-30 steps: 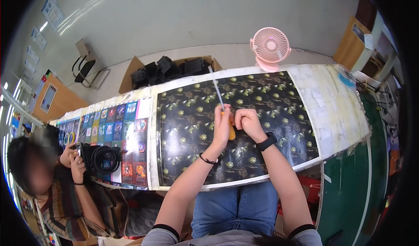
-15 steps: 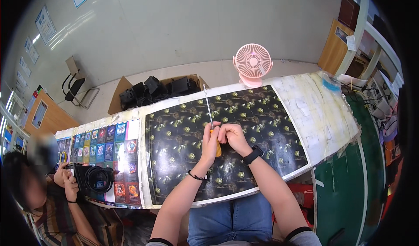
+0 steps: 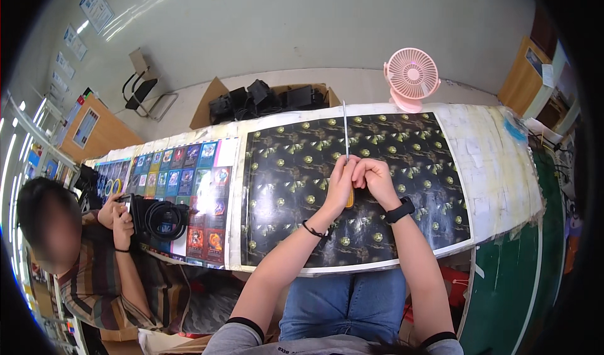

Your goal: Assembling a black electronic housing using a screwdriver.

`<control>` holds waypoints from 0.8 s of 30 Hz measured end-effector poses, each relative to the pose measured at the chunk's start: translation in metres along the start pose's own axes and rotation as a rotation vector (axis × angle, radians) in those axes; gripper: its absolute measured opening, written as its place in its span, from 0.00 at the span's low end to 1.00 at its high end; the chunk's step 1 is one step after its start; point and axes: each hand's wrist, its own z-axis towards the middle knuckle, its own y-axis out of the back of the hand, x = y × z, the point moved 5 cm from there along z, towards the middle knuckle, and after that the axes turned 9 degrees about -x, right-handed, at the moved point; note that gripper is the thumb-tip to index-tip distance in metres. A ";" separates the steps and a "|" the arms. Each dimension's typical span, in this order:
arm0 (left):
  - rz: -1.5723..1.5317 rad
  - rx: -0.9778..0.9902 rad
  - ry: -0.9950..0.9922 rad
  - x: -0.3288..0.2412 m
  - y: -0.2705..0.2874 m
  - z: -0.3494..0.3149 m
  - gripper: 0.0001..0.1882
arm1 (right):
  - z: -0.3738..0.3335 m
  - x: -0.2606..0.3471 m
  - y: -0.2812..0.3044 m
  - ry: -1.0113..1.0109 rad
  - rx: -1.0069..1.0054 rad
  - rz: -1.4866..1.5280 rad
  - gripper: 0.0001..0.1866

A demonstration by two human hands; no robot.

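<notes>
Both my hands meet over the middle of a black mat [image 3: 289,185] printed with gold motifs. My left hand [image 3: 341,182] is closed around the yellow handle of a screwdriver [image 3: 345,135], whose long thin metal shaft points away from me toward the table's far edge. My right hand [image 3: 376,179] is curled right beside it, fingertips touching the tool near the top of the handle. A black band circles my left wrist and a black watch sits on my right wrist.
A pink desk fan [image 3: 411,78] stands at the table's far edge. An open cardboard box of black devices [image 3: 264,97] lies on the floor beyond. At my left a person holds a black camera [image 3: 156,218] beside a mat of colourful cards [image 3: 189,172]. A chair [image 3: 143,90] stands far left.
My view has shifted slightly, so the table sits differently in the picture. My hands stay together on the screwdriver with little visible motion. The person at the left still holds the camera.
</notes>
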 end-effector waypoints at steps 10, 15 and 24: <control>-0.085 -0.052 -0.018 0.002 0.002 0.000 0.14 | 0.001 0.015 0.000 0.121 -0.184 -0.040 0.14; -0.073 -0.026 -0.015 0.002 0.000 -0.001 0.13 | 0.001 0.018 0.001 0.117 -0.274 -0.088 0.12; -0.049 -0.035 0.015 0.007 0.002 0.000 0.16 | 0.001 0.009 -0.009 0.019 -0.069 -0.134 0.09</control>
